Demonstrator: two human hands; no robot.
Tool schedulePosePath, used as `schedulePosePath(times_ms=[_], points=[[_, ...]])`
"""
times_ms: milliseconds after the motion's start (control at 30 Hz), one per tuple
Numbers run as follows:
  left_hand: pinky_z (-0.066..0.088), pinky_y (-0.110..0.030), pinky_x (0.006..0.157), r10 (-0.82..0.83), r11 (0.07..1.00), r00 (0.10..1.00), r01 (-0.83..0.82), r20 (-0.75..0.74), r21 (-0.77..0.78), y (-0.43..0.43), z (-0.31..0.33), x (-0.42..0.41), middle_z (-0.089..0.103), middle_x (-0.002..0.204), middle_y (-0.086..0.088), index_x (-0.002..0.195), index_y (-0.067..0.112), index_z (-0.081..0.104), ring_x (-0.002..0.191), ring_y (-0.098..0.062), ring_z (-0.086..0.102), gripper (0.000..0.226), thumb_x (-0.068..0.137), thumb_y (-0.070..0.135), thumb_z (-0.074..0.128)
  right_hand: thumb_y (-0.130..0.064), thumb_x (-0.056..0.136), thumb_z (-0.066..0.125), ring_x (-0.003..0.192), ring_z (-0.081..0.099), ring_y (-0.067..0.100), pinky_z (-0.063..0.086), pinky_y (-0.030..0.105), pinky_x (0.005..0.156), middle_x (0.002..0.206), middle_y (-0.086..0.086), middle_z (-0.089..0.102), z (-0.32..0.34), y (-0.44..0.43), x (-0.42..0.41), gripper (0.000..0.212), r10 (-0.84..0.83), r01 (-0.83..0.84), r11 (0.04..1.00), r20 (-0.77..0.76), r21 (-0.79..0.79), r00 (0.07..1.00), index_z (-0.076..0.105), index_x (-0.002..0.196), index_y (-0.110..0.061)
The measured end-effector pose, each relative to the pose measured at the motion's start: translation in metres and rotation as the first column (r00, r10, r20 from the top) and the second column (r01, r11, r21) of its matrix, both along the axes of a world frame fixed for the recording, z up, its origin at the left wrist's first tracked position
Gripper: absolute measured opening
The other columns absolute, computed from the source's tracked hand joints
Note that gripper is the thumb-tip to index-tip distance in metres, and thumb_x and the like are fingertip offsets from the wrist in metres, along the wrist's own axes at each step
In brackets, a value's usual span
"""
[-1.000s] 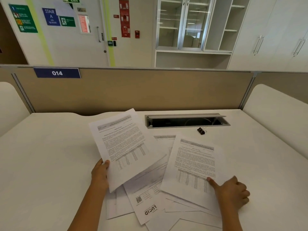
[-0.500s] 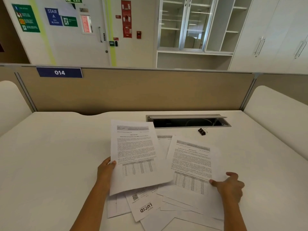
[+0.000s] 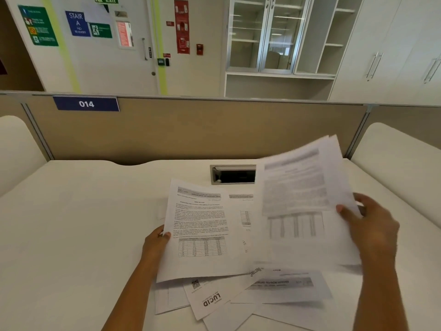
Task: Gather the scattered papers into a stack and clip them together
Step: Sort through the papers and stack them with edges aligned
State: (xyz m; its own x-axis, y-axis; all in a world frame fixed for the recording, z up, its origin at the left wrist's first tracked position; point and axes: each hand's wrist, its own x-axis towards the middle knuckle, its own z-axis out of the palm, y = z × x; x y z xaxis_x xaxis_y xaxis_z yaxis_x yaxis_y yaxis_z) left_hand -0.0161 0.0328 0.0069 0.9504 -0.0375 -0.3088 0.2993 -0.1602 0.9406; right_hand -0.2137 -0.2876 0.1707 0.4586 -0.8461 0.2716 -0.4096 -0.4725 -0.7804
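Your left hand (image 3: pixel 155 244) pinches one sheet (image 3: pixel 200 230) at mid-frame, your right hand (image 3: pixel 372 230) has its grip clasped on a blurred sheaf (image 3: pixel 303 182) raised at right, and the other papers (image 3: pixel 281 285) lie fanned on the worktop (image 3: pixel 71 235) below, where a hasty merge could crumple corners or scatter them.

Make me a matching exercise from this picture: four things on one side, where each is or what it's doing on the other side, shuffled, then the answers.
1 left hand
2 right hand
3 LUCID sheet
4 014 sign

A on the partition
B holds up a blurred sheet
C flat on the desk, partly covered
D pinches the printed sheet by its edge

Pairs: 1-D, 2-B, 3-C, 4-A
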Motion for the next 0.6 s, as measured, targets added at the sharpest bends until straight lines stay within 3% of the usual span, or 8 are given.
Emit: schedulePosePath(times_ms=[100, 200, 300, 400, 500, 600], points=[[0.049, -0.042, 0.092, -0.033, 0.999, 0.999, 0.033, -0.007, 0.015, 0.000, 0.002, -0.001, 0.064, 0.111, -0.007, 0.124, 0.017, 0.056, 0.097, -0.027, 0.061, 0.031, 0.094, 0.013, 0.048, -0.021, 0.084, 0.066, 0.099, 0.062, 0.032, 0.043, 0.033, 0.079, 0.115, 0.017, 0.067, 0.006, 0.005, 0.023, 0.041, 0.133, -0.137, 0.988, 0.054, 0.073, 0.990, 0.058, 0.124, -0.014], [0.048, -0.047, 0.096, -0.077, 0.996, 0.997, 0.076, 0.006, 0.044, 0.001, 0.003, -0.002, 0.064, 0.118, -0.008, 0.124, 0.020, 0.055, 0.102, -0.028, 0.062, 0.031, 0.094, 0.017, 0.046, -0.020, 0.084, 0.066, 0.088, 0.060, 0.023, 0.043, 0.028, 0.076, 0.112, 0.014, 0.067, -0.026, 0.019, 0.059, 0.044, 0.317, -0.319, 0.932, 0.039, 0.173, 0.948, 0.055, 0.126, -0.013], [0.045, -0.048, 0.100, -0.078, 0.993, 0.997, 0.076, 0.019, 0.092, 0.001, 0.005, -0.003, 0.058, 0.129, -0.009, 0.132, 0.020, 0.049, 0.111, -0.030, 0.058, 0.038, 0.095, 0.020, 0.042, -0.019, 0.085, 0.065, 0.097, 0.059, 0.023, 0.049, 0.034, 0.086, 0.119, 0.012, 0.061, -0.072, 0.044, 0.090, 0.047, 0.423, -0.414, 0.837, 0.059, 0.359, 0.904, 0.050, 0.130, -0.016], [0.036, -0.045, 0.109, -0.047, 0.994, 0.999, 0.046, 0.013, 0.096, -0.002, 0.009, -0.003, 0.047, 0.141, -0.010, 0.138, 0.017, 0.042, 0.125, -0.029, 0.048, 0.042, 0.097, 0.023, 0.038, -0.014, 0.091, 0.056, 0.114, 0.052, 0.024, 0.043, 0.034, 0.098, 0.133, 0.012, 0.052, -0.109, 0.067, 0.109, 0.047, 0.496, -0.465, 0.742, 0.070, 0.483, 0.865, 0.042, 0.136, -0.014], [0.032, -0.041, 0.111, 0.004, 0.997, 1.000, -0.004, 0.003, 0.073, -0.006, 0.009, -0.003, 0.042, 0.144, -0.012, 0.140, 0.012, 0.038, 0.130, -0.029, 0.041, 0.044, 0.099, 0.029, 0.035, -0.011, 0.094, 0.048, 0.135, 0.037, 0.027, 0.030, 0.037, 0.111, 0.147, 0.013, 0.039, -0.133, 0.083, 0.123, 0.053, 0.537, -0.453, 0.788, -0.106, 0.417, 0.837, 0.030, 0.144, -0.011], [0.036, -0.043, 0.107, 0.026, 0.998, 1.000, -0.027, 0.013, 0.055, -0.009, 0.009, -0.006, 0.048, 0.139, -0.013, 0.137, 0.012, 0.042, 0.125, -0.031, 0.046, 0.046, 0.098, 0.036, 0.034, -0.013, 0.097, 0.043, 0.142, 0.025, 0.025, 0.018, 0.034, 0.116, 0.153, 0.010, 0.028, -0.146, 0.092, 0.130, 0.055, 0.550, -0.484, 0.828, -0.245, 0.283, 0.798, 0.021, 0.147, -0.009]])
